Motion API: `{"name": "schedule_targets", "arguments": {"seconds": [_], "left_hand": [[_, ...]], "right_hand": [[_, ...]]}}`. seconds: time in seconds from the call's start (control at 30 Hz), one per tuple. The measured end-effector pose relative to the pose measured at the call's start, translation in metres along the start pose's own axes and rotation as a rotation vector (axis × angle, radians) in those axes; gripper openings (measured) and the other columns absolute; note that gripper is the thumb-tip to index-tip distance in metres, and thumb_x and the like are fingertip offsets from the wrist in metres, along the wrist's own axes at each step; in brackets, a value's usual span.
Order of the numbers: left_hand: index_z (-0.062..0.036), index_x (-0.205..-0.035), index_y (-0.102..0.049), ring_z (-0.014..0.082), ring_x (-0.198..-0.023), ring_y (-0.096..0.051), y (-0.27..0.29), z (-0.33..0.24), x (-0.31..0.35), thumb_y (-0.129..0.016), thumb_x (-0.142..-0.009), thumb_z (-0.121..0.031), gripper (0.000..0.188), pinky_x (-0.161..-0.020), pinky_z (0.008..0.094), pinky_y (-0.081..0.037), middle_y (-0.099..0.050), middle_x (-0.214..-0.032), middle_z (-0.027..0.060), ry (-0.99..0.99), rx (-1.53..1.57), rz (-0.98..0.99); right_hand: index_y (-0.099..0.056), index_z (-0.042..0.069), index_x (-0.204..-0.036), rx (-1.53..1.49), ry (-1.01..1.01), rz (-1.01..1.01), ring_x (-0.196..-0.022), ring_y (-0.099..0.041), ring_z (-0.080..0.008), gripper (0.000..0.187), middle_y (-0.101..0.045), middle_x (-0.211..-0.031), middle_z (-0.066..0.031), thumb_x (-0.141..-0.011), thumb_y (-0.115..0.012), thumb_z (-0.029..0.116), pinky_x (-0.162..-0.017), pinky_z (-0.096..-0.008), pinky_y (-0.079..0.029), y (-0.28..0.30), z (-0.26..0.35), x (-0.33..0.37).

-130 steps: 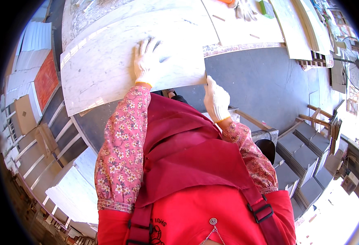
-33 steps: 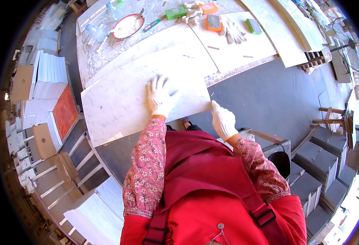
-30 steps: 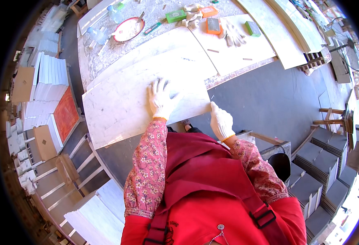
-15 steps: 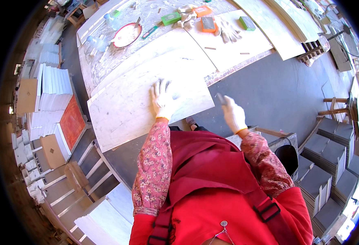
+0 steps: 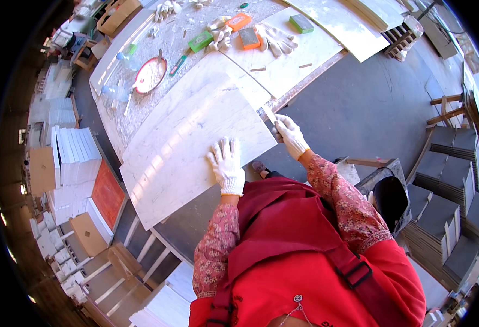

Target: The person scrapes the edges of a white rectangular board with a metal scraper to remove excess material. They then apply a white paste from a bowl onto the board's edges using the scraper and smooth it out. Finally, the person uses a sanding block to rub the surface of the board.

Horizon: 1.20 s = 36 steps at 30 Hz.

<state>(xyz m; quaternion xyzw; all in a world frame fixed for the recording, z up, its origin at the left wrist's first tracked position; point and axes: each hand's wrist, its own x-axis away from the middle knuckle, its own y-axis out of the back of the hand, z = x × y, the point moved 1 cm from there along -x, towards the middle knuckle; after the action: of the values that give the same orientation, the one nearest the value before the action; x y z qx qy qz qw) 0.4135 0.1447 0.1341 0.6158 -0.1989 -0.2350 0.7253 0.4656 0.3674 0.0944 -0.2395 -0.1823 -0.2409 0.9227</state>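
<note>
A white marble slab [image 5: 190, 136] with faint grey veins lies across the work table and juts out toward me. My left hand [image 5: 226, 163], in a white knit glove, rests on its near edge with the fingers spread. My right hand [image 5: 289, 133], gloved too, is closed around a flat, narrow scraper [image 5: 269, 114] with a pale blade. That blade is at the slab's right edge; I cannot tell whether it touches. Both forearms wear pink flowered sleeves.
On the dusty table [image 5: 182, 32] are a red-rimmed plate [image 5: 151, 76] of white paste, a green-handled tool [image 5: 179, 65], loose gloves [image 5: 276, 39] and orange and green blocks [image 5: 248, 38]. Stacked white tiles [image 5: 78, 158] stand left, grey tiles [image 5: 435, 169] right.
My right hand has brought the scraper up to the slab's right edge. On the slab, my left hand has drawn back to the near edge. The whole view has turned somewhat.
</note>
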Motion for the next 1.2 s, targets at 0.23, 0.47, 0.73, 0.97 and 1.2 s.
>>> {"name": "schedule_targets", "arguments": {"seconds": [0.23, 0.47, 0.73, 0.97, 1.2], "left_hand": [[-0.0085, -0.132, -0.059, 0.0304, -0.129, -0.049, 0.089, 0.039, -0.007, -0.058, -0.073, -0.001, 0.060, -0.106, 0.0439, -0.038, -0.056, -0.141, 0.0101, -0.128, 0.297, -0.103], [-0.0042, -0.125, -0.065, 0.0326, -0.122, -0.057, 0.128, 0.061, -0.010, -0.055, -0.074, 0.003, 0.053, -0.105, 0.0430, -0.041, -0.063, -0.130, 0.0153, -0.137, 0.500, -0.113], [-0.0035, -0.120, -0.069, 0.0350, -0.117, -0.063, 0.164, 0.073, -0.014, -0.048, -0.071, 0.009, 0.055, -0.101, 0.0365, -0.048, -0.066, -0.124, 0.0195, -0.119, 0.585, -0.048], [-0.0046, -0.116, -0.071, 0.0347, -0.112, -0.065, 0.193, 0.093, -0.026, -0.048, -0.071, 0.008, 0.052, -0.097, 0.0374, -0.051, -0.068, -0.118, 0.0201, -0.177, 0.575, 0.004], [-0.0067, -0.112, -0.074, 0.0345, -0.107, -0.067, 0.220, 0.117, -0.037, -0.049, -0.072, 0.005, 0.049, -0.094, 0.0374, -0.052, -0.070, -0.112, 0.0187, -0.194, 0.561, 0.069]], "right_hand": [[-0.058, 0.005, -0.131, -0.299, 0.143, 0.165, -0.106, -0.057, -0.0089, 0.032, -0.064, -0.120, -0.0013, -0.102, -0.057, 0.020, -0.094, -0.0246, -0.046, -0.056, 0.006, -0.030], [-0.060, 0.004, -0.125, -0.437, -0.010, 0.173, -0.072, -0.053, -0.0060, 0.025, -0.060, -0.092, 0.0017, -0.104, -0.052, 0.014, -0.064, -0.0187, -0.044, -0.074, 0.060, 0.061], [-0.058, 0.009, -0.126, -0.700, -0.175, 0.033, -0.062, -0.045, -0.0006, 0.023, -0.054, -0.085, 0.0056, -0.105, -0.051, 0.016, -0.054, -0.0143, -0.039, -0.090, 0.077, 0.065], [-0.055, 0.010, -0.128, -0.719, -0.058, 0.235, -0.064, -0.045, -0.0041, 0.025, -0.051, -0.079, 0.0037, -0.104, -0.053, 0.017, -0.057, -0.0191, -0.040, -0.118, 0.092, 0.089], [-0.052, 0.006, -0.132, -0.674, -0.122, 0.169, -0.063, -0.043, -0.0043, 0.029, -0.047, -0.074, 0.0037, -0.106, -0.048, 0.019, -0.057, -0.0195, -0.039, -0.082, 0.134, 0.105]]}}
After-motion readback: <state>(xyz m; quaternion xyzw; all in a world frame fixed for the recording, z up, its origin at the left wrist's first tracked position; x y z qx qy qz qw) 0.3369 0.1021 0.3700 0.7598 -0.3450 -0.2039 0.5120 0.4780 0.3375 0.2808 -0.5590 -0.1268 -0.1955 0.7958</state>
